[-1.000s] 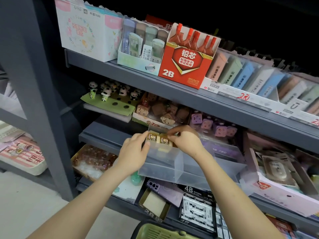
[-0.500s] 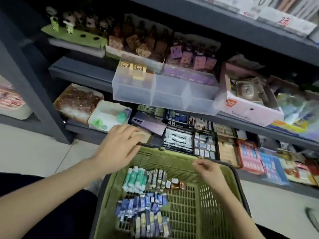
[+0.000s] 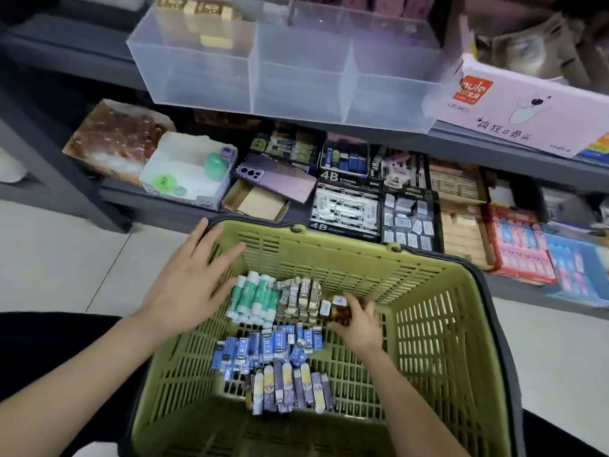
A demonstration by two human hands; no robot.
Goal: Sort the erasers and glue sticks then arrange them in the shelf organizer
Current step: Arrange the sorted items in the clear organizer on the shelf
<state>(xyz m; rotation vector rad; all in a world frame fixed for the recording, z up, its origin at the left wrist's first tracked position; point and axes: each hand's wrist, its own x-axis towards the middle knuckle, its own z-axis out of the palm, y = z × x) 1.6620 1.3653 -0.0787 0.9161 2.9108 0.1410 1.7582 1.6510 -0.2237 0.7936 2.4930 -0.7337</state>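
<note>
A green basket (image 3: 438,328) sits in front of me. In it lie green-and-white glue sticks (image 3: 253,300), grey 2B erasers (image 3: 298,296), blue erasers (image 3: 267,346) and purple-and-yellow erasers (image 3: 290,389). My right hand (image 3: 357,321) is down in the basket, its fingers curled round brown-wrapped erasers (image 3: 339,310). My left hand (image 3: 191,285) hovers flat over the basket's left rim, fingers spread, beside the glue sticks. On the shelf above stands a clear organizer (image 3: 296,84); its left compartment holds a few gold-wrapped erasers (image 3: 204,19).
The lower shelf carries a phone (image 3: 276,178), black 4B eraser boxes (image 3: 344,206), a white box with green items (image 3: 188,169) and red and blue eraser trays (image 3: 517,245). A white and pink carton (image 3: 527,113) stands right of the organizer. Pale floor tiles lie on both sides.
My hands left the organizer and came down to the basket. The right hand went from the rim to the basket floor and closed on the brown erasers; the left hand moved over the left rim.
</note>
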